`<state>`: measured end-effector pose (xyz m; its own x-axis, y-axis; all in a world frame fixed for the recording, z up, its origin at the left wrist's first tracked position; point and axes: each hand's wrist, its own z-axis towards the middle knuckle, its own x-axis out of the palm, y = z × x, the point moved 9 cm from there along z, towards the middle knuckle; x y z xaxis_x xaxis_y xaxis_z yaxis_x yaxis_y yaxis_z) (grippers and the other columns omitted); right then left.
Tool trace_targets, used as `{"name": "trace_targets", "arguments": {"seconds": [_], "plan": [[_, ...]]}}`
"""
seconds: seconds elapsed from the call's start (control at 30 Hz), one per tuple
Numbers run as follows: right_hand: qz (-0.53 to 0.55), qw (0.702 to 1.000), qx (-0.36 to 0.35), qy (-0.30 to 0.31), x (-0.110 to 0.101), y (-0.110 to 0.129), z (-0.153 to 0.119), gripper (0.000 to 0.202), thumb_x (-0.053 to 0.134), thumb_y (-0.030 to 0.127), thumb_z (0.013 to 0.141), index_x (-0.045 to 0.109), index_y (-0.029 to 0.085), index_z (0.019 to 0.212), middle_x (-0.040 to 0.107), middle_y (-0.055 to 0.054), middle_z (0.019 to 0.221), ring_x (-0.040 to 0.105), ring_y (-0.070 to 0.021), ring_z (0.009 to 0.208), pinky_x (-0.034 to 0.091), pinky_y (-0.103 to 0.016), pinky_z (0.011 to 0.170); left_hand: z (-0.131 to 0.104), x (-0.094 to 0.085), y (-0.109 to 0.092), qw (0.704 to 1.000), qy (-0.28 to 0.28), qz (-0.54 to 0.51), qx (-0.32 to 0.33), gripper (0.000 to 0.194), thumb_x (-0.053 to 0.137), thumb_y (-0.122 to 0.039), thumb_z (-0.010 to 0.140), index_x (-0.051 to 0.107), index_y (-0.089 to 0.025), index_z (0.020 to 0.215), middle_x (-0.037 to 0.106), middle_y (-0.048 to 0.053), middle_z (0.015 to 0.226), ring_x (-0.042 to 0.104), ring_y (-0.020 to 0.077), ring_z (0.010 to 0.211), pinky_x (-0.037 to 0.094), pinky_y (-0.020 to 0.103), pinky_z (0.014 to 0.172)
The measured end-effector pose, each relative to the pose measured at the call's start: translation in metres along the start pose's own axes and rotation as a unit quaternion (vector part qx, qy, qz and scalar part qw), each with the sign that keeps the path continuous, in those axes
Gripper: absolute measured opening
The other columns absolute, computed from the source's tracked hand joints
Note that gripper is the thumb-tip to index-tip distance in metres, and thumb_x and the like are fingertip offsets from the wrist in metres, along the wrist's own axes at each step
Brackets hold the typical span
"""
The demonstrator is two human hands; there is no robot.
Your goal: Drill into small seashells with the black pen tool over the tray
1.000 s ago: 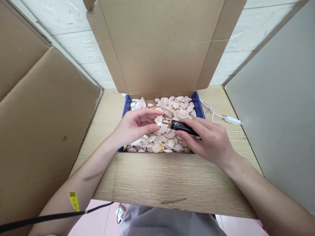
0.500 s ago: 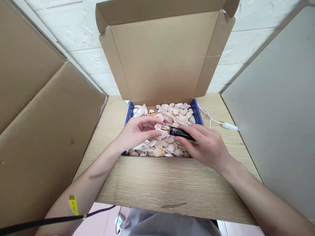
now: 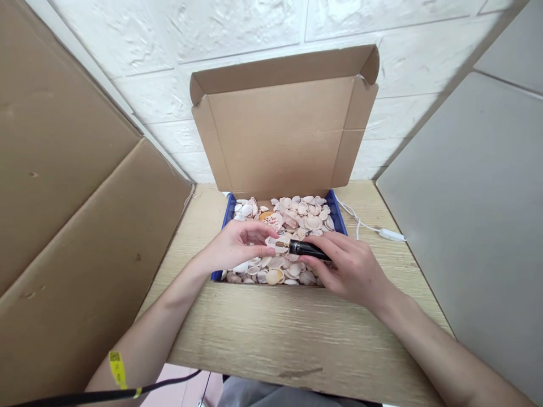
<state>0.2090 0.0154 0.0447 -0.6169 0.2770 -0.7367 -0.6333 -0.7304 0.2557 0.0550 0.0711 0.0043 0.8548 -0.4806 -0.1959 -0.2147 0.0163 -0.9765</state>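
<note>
Between the thumb and fingers of my left hand (image 3: 237, 244) is a small white seashell (image 3: 270, 242). My right hand (image 3: 354, 265) grips a black mini drill (image 3: 309, 250), a slim cylinder with a brass-coloured chuck (image 3: 281, 244) pointing left at the shell. The tip is close to the shell; whether it touches I cannot tell. Both hands are above an open cardboard box with blue sides (image 3: 337, 213), filled with loose seashells (image 3: 292, 270). A speckled red-and-white shell (image 3: 272, 221) and an orange shell (image 3: 264, 215) lie in it behind my left fingers.
The box's raised lid (image 3: 282, 135) leans toward a white brick wall (image 3: 237, 34). A cardboard panel (image 3: 85, 226) stands left, a grey panel (image 3: 470, 186) right. On the wooden table (image 3: 254, 328) lies a white cable with an inline switch (image 3: 392, 234). A black cable (image 3: 169, 381) crosses lower left.
The camera view has tilted up, so the box and hands sit lower in the picture and more wall shows. Both hands keep their hold on the shell and the mini drill.
</note>
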Motion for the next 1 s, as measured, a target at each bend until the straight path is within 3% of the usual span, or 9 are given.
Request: {"name": "trace_targets", "arguments": {"seconds": [0.07, 0.17, 0.27, 0.33, 0.47, 0.63, 0.83, 1.0], "plan": [[0.012, 1.0, 0.003, 0.005, 0.0, 0.0, 0.001, 0.015, 0.055, 0.029, 0.093, 0.063, 0.016, 0.096, 0.069, -0.004, 0.074, 0.064, -0.0155, 0.063, 0.049, -0.027, 0.055, -0.001, -0.007, 0.003, 1.0, 0.004, 0.006, -0.008, 0.018, 0.078, -0.021, 0.072, 0.069, -0.014, 0.085, 0.068, 0.0, 0.069, 0.063, 0.01, 0.06, 0.05, 0.019, 0.055], [0.007, 0.999, 0.016, -0.027, -0.006, -0.003, 0.001, 0.014, 0.057, 0.028, 0.091, 0.063, 0.016, 0.097, 0.072, -0.007, 0.082, 0.068, -0.0174, 0.069, 0.053, -0.027, 0.059, -0.001, -0.033, 0.001, 0.998, -0.057, 0.007, 0.018, 0.019, 0.079, -0.028, 0.073, 0.07, -0.014, 0.083, 0.074, 0.006, 0.08, 0.069, 0.0146, 0.071, 0.055, 0.024, 0.064], [-0.002, 0.999, 0.024, -0.039, -0.007, -0.005, -0.001, 0.016, 0.058, 0.03, 0.091, 0.062, 0.015, 0.097, 0.074, -0.009, 0.086, 0.07, -0.0185, 0.072, 0.054, -0.028, 0.06, -0.003, -0.051, -0.006, 0.991, -0.109, 0.067, 0.047, 0.023, 0.078, -0.031, 0.075, 0.074, -0.015, 0.091, 0.076, 0.008, 0.089, 0.069, 0.0144, 0.07, 0.055, 0.023, 0.062], [-0.006, 0.998, 0.034, -0.043, -0.007, -0.007, -0.001, 0.016, 0.057, 0.03, 0.092, 0.062, 0.016, 0.097, 0.074, -0.009, 0.086, 0.07, -0.0187, 0.072, 0.053, -0.028, 0.059, -0.003, -0.046, -0.012, 0.982, -0.104, 0.142, 0.073, 0.022, 0.073, -0.031, 0.081, 0.075, -0.015, 0.095, 0.077, 0.009, 0.092, 0.069, 0.0153, 0.071, 0.054, 0.024, 0.061], [0.005, 0.997, 0.059, -0.05, -0.007, -0.012, -0.002, 0.015, 0.058, 0.029, 0.091, 0.062, 0.016, 0.097, 0.073, -0.007, 0.084, 0.07, -0.0184, 0.072, 0.053, -0.028, 0.06, -0.006, -0.008, -0.024, 0.945, -0.027, 0.277, 0.173, 0.019, 0.062, -0.025, 0.09, 0.075, -0.017, 0.1, 0.077, 0.007, 0.086, 0.068, 0.0177, 0.077, 0.052, 0.03, 0.074], [0.009, 0.994, 0.088, -0.064, -0.008, -0.017, -0.003, 0.014, 0.057, 0.029, 0.092, 0.061, 0.017, 0.098, 0.073, -0.005, 0.084, 0.069, -0.0172, 0.071, 0.052, -0.028, 0.059, -0.009, 0.019, -0.027, 0.911, 0.027, 0.341, 0.229, 0.02, 0.054, -0.024, 0.095, 0.071, -0.019, 0.104, 0.076, 0.007, 0.101, 0.067, 0.0186, 0.091, 0.049, 0.031, 0.083], [0.012, 0.992, 0.105, -0.069, -0.009, -0.021, -0.004, 0.015, 0.058, 0.03, 0.091, 0.063, 0.018, 0.097, 0.073, -0.004, 0.083, 0.069, -0.0178, 0.071, 0.053, -0.029, 0.06, -0.007, 0.001, -0.031, 0.915, -0.044, 0.35, 0.194, 0.035, 0.043, -0.026, 0.099, 0.061, -0.018, 0.07, 0.063, 0.003, 0.067, 0.056, 0.0152, 0.066, 0.042, 0.027, 0.066], [0.003, 0.988, 0.129, -0.082, -0.009, -0.03, -0.005, 0.017, 0.057, 0.032, 0.091, 0.064, 0.018, 0.098, 0.074, -0.006, 0.086, 0.07, -0.0191, 0.074, 0.053, -0.03, 0.061, -0.002, -0.028, -0.028, 0.926, -0.138, 0.324, 0.136, 0.032, 0.036, -0.028, 0.099, 0.058, -0.019, 0.077, 0.053, -0.003, 0.057, 0.049, 0.0124, 0.052, 0.039, 0.025, 0.057]]}}
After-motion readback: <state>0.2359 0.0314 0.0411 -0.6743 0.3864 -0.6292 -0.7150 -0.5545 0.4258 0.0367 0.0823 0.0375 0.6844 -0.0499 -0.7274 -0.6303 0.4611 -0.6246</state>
